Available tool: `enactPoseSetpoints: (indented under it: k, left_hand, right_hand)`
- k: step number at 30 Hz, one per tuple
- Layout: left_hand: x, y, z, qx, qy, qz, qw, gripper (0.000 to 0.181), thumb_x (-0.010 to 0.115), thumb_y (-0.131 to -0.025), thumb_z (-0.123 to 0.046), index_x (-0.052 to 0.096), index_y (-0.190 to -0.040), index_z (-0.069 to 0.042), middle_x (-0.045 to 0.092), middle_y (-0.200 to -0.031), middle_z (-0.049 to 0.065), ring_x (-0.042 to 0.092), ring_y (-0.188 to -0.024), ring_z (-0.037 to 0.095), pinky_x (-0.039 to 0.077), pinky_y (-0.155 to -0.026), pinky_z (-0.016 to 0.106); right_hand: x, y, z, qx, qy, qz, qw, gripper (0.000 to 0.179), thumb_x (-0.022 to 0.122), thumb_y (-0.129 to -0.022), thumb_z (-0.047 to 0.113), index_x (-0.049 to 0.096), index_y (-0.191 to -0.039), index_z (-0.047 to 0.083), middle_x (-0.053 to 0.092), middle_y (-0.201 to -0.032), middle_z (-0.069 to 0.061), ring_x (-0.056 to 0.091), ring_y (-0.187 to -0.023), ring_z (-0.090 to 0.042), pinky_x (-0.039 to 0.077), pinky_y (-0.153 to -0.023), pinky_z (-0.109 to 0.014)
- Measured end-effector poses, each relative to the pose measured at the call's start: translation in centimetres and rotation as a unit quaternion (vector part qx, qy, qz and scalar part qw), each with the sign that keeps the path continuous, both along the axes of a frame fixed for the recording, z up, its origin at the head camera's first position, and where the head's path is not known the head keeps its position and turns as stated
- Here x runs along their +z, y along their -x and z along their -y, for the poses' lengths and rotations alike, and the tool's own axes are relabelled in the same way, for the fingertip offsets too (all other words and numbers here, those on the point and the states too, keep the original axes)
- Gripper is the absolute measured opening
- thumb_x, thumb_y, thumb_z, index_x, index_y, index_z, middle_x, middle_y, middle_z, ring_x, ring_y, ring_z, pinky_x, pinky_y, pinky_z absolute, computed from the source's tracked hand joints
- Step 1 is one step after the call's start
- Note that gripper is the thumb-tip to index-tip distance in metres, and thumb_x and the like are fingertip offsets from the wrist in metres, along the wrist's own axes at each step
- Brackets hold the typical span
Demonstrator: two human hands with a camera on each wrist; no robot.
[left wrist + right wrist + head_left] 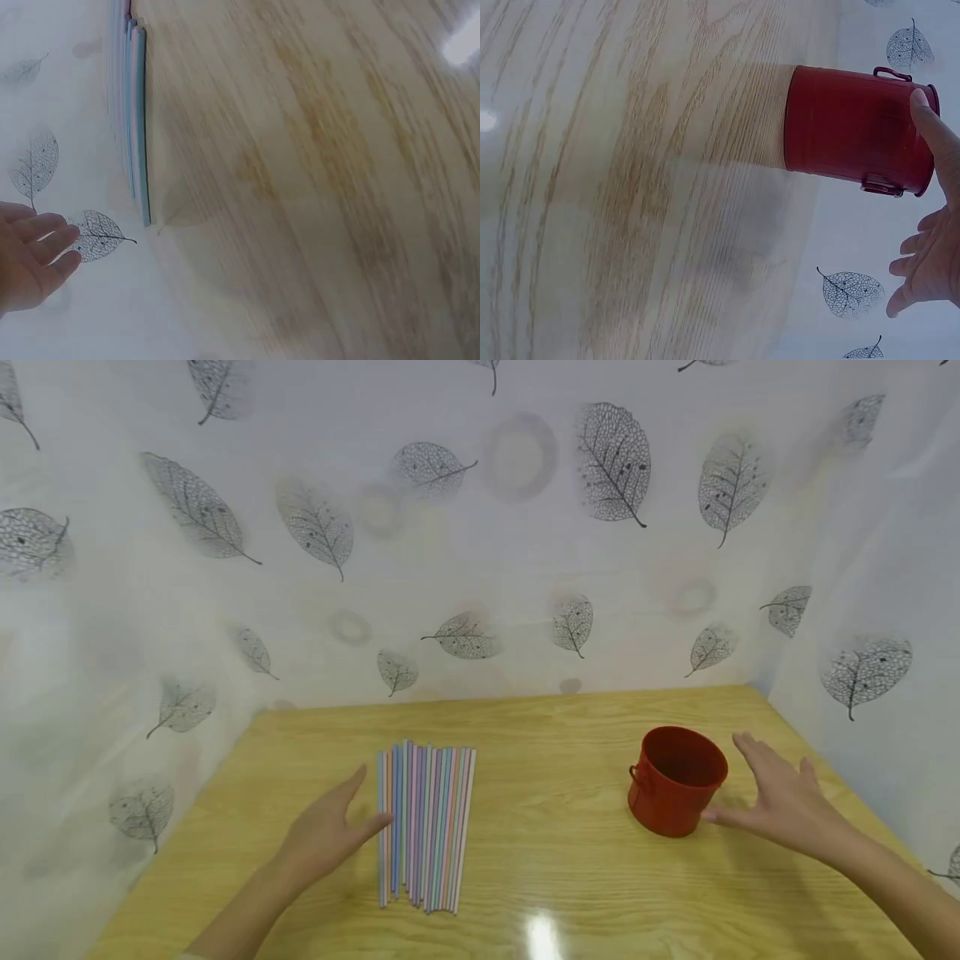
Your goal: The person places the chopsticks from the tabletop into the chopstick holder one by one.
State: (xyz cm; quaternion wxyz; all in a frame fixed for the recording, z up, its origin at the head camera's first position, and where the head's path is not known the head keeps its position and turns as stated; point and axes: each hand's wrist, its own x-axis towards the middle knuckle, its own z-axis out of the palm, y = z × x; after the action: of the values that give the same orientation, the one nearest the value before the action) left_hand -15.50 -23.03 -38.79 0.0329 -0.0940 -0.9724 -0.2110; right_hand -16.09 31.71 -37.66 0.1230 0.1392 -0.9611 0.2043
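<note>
A row of thin pastel sticks (427,827), which look like paper straws, lies side by side on the wooden table. My left hand (330,827) hovers at their left side, fingers spread, its thumb overlapping the leftmost ones in the head view. In the left wrist view the straws (140,120) appear edge-on, with the left hand (34,259) away from them. A red metal bucket (675,783) with small side loops stands upright at the right. Beside its right side is my right hand (787,806), fingers apart; its thumb overlaps the bucket (859,127) near the rim in the right wrist view.
The light wooden tabletop (555,827) spreads between the straws and the bucket. A white curtain (517,568) printed with dark leaf skeletons encloses the table at the back and both sides. A bright light reflection (542,937) shows near the front.
</note>
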Motion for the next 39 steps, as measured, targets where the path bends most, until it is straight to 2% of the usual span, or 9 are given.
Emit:
enactPoseSetpoints:
  k: [6, 11, 14, 17, 21, 24, 30, 35, 39]
  left_hand:
    - [-0.1, 0.4, 0.6, 0.024, -0.091, 0.035, 0.9949, 0.075, 0.052, -0.092, -0.052, 0.033, -0.144, -0.001, 0.048, -0.138, 0.022, 0.053, -0.118, 0.041, 0.048, -0.096, 0.057]
    - [-0.5, 1.2, 1.1, 0.039, -0.184, 0.066, 0.9799, 0.069, 0.051, -0.095, -0.047, 0.039, -0.139, 0.005, 0.056, -0.128, 0.024, 0.058, -0.112, 0.037, 0.054, -0.091, 0.048]
    - [-0.6, 1.9, 1.7, 0.054, -0.263, 0.108, 0.9572, 0.067, 0.05, -0.097, -0.043, 0.039, -0.136, 0.01, 0.054, -0.127, 0.028, 0.059, -0.111, 0.038, 0.056, -0.09, 0.042]
    - [-0.8, 2.5, 2.4, 0.076, -0.347, 0.161, 0.9206, 0.067, 0.049, -0.098, -0.04, 0.036, -0.134, 0.015, 0.049, -0.129, 0.034, 0.059, -0.111, 0.039, 0.057, -0.088, 0.037]
    - [-1.2, 3.0, 3.2, 0.097, -0.393, 0.208, 0.8904, 0.071, 0.05, -0.097, -0.04, 0.032, -0.134, 0.018, 0.046, -0.13, 0.037, 0.059, -0.112, 0.038, 0.056, -0.09, 0.035]
    - [-1.3, 3.1, 3.3, 0.101, -0.401, 0.229, 0.8809, 0.072, 0.051, -0.097, -0.039, 0.03, -0.134, 0.019, 0.047, -0.128, 0.037, 0.06, -0.109, 0.036, 0.056, -0.089, 0.032]
    - [-1.4, 3.6, 3.1, 0.113, -0.418, 0.249, 0.8665, 0.073, 0.054, -0.096, -0.038, 0.029, -0.135, 0.019, 0.048, -0.127, 0.036, 0.063, -0.105, 0.031, 0.056, -0.089, 0.031]
    - [-1.6, 4.2, 2.8, 0.121, -0.426, 0.256, 0.8592, 0.076, 0.054, -0.096, -0.038, 0.027, -0.135, 0.021, 0.049, -0.126, 0.035, 0.064, -0.102, 0.028, 0.057, -0.089, 0.031]
    - [-1.9, 4.6, 2.6, 0.125, -0.427, 0.261, 0.8565, 0.076, 0.053, -0.096, -0.037, 0.026, -0.134, 0.022, 0.05, -0.125, 0.036, 0.065, -0.1, 0.025, 0.057, -0.088, 0.032]
  right_hand:
    - [-0.4, 0.5, 0.1, 0.012, 0.025, 0.003, 0.9996, 0.113, 0.085, -0.064, 0.039, 0.022, -0.142, -0.013, 0.028, -0.14, -0.04, 0.03, -0.123, -0.06, -0.008, -0.095, -0.084]
    - [-0.8, 0.7, 0.2, 0.017, 0.049, 0.012, 0.9986, 0.114, 0.086, -0.064, 0.036, 0.02, -0.143, -0.012, 0.028, -0.141, -0.041, 0.029, -0.124, -0.061, -0.003, -0.094, -0.085]
    - [-1.0, 0.9, 0.3, 0.016, 0.059, 0.018, 0.9979, 0.113, 0.087, -0.064, 0.034, 0.02, -0.142, -0.013, 0.029, -0.139, -0.042, 0.029, -0.123, -0.061, -0.001, -0.094, -0.085]
    - [-1.0, 1.0, 0.3, 0.017, 0.076, 0.034, 0.9964, 0.112, 0.087, -0.064, 0.032, 0.019, -0.142, -0.014, 0.028, -0.138, -0.043, 0.029, -0.122, -0.062, 0.0, -0.094, -0.085]
    - [-1.1, 1.3, 0.3, 0.015, 0.094, 0.06, 0.9937, 0.112, 0.086, -0.066, 0.03, 0.016, -0.143, -0.014, 0.026, -0.14, -0.043, 0.026, -0.123, -0.063, 0.005, -0.096, -0.083]
    - [-1.2, 1.5, 0.2, 0.016, 0.096, 0.052, 0.9938, 0.112, 0.087, -0.065, 0.029, 0.018, -0.143, -0.013, 0.027, -0.14, -0.042, 0.027, -0.123, -0.063, 0.009, -0.096, -0.083]
    - [-1.1, 1.9, 0.3, 0.023, 0.077, -0.003, 0.9968, 0.109, 0.088, -0.062, 0.033, 0.027, -0.139, -0.014, 0.035, -0.135, -0.041, 0.035, -0.119, -0.061, 0.011, -0.098, -0.081]
    - [-1.0, 1.9, 0.6, 0.027, 0.058, -0.01, 0.9979, 0.11, 0.088, -0.062, 0.038, 0.029, -0.139, -0.014, 0.038, -0.134, -0.04, 0.037, -0.118, -0.06, 0.023, -0.098, -0.077]
    - [-0.9, 2.1, 0.9, 0.031, 0.043, -0.02, 0.9984, 0.109, 0.087, -0.061, 0.041, 0.032, -0.137, -0.015, 0.04, -0.134, -0.039, 0.038, -0.118, -0.059, 0.019, -0.1, -0.078]
